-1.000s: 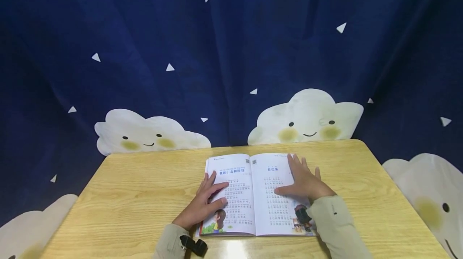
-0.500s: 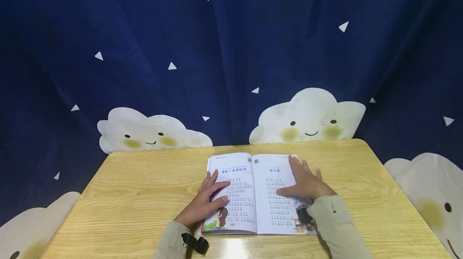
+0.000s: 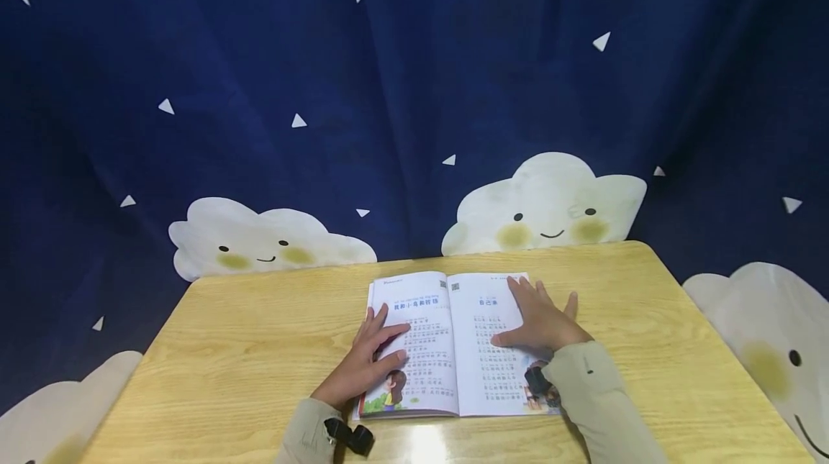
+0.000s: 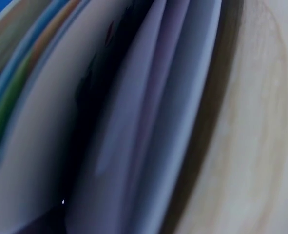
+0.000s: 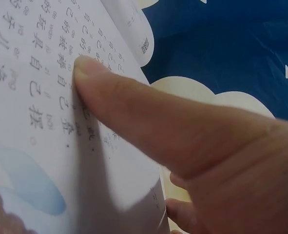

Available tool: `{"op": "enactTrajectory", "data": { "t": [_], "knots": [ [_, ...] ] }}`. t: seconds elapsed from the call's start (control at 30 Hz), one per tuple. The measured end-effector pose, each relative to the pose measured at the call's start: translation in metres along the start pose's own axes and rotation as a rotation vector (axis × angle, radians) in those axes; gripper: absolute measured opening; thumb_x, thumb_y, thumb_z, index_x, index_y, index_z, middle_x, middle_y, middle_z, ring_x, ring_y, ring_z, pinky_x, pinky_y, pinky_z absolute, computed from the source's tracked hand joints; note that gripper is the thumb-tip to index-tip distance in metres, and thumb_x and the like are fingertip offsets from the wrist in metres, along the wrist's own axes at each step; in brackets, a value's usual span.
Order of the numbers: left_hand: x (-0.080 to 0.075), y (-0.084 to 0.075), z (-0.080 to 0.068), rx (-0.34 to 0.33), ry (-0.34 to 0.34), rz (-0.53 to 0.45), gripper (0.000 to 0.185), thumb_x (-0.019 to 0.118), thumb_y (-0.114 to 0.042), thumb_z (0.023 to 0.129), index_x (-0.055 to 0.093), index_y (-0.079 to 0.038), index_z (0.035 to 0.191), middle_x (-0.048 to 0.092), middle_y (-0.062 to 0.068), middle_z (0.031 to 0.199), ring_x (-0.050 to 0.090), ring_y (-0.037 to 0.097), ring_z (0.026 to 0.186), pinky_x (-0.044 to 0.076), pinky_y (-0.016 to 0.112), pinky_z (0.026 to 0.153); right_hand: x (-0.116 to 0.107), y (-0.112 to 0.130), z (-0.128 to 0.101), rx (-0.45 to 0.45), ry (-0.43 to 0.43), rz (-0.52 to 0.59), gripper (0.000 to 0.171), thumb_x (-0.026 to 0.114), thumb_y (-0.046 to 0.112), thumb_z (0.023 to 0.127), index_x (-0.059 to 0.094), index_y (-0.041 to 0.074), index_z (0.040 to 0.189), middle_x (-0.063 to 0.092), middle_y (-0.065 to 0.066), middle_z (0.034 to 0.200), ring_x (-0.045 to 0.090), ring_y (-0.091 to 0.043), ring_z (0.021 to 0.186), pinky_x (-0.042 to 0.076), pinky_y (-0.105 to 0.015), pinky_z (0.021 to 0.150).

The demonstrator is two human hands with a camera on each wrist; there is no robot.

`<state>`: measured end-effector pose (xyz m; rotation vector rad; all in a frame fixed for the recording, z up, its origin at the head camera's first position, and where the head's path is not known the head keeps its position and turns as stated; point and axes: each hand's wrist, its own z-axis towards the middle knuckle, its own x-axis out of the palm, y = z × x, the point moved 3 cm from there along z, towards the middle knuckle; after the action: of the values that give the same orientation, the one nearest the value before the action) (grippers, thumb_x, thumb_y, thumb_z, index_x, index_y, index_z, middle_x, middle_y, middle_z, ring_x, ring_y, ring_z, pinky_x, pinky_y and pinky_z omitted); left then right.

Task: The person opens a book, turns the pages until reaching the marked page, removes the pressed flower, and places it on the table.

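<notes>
An open picture book (image 3: 453,349) with printed text lies flat on the wooden table (image 3: 246,349). My left hand (image 3: 372,356) rests with straight fingers on the left page, near its outer edge. My right hand (image 3: 540,320) lies flat on the right page, thumb stretched toward the spine. The right wrist view shows the thumb (image 5: 134,112) pressing on the printed page (image 5: 31,122). In the left wrist view only blurred page edges (image 4: 148,122) and a strip of table (image 4: 251,146) show; the hand itself is out of sight there.
A dark blue curtain (image 3: 414,90) with white cloud faces and small triangles hangs behind and around the table. The table's far edge runs just past the book. Black wrist-camera mounts sit on both sleeves.
Both hands stay flat on the pages as before. Only the head camera has shifted slightly.
</notes>
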<state>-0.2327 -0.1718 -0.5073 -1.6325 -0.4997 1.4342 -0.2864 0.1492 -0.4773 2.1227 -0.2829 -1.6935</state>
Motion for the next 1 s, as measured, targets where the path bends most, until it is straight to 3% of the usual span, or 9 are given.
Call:
{"op": "enactTrajectory", "data": {
  "t": [0.47,0.63,0.77,1.0],
  "knots": [
    [-0.0002,0.0,-0.0017,-0.003,-0.001,-0.004,0.047,0.064,-0.04,0.092,0.057,-0.026,0.136,0.007,0.008,0.162,-0.01,0.032,0.147,-0.002,0.068,0.109,-0.0007,-0.0001,0.0011,-0.022,-0.013,0.048,0.131,0.084,0.059,0.058,0.012,0.009,0.156,0.015,-0.016,0.159,0.006,-0.046,0.144,-0.021,-0.072,0.098],
    [0.001,0.0004,-0.0025,-0.004,0.002,-0.008,0.045,0.063,-0.039,0.092,0.056,-0.028,0.135,0.007,0.009,0.162,-0.01,0.031,0.147,-0.002,0.067,0.109,0.0022,-0.0038,0.0033,-0.038,0.0,0.047,0.132,0.077,0.07,0.059,0.011,0.011,0.156,0.015,-0.016,0.159,0.005,-0.046,0.144,-0.018,-0.074,0.098],
    [0.0014,0.0014,-0.0031,-0.016,0.007,-0.012,0.045,0.063,-0.039,0.092,0.056,-0.029,0.136,0.006,0.008,0.162,-0.011,0.031,0.147,-0.003,0.067,0.109,0.0028,-0.0074,0.0039,-0.037,0.034,0.094,0.131,0.071,0.077,0.06,0.008,0.013,0.156,0.011,-0.016,0.16,0.0,-0.045,0.144,-0.02,-0.073,0.098],
    [0.0003,0.0014,-0.002,0.003,0.0,0.002,0.045,0.064,-0.04,0.092,0.057,-0.028,0.135,0.008,0.009,0.162,-0.01,0.032,0.147,-0.001,0.066,0.11,0.001,-0.0058,0.0052,-0.018,0.088,0.231,0.126,0.069,0.075,0.065,0.004,0.017,0.157,0.009,-0.018,0.16,-0.009,-0.041,0.145,-0.025,-0.067,0.099]
  ]
}}
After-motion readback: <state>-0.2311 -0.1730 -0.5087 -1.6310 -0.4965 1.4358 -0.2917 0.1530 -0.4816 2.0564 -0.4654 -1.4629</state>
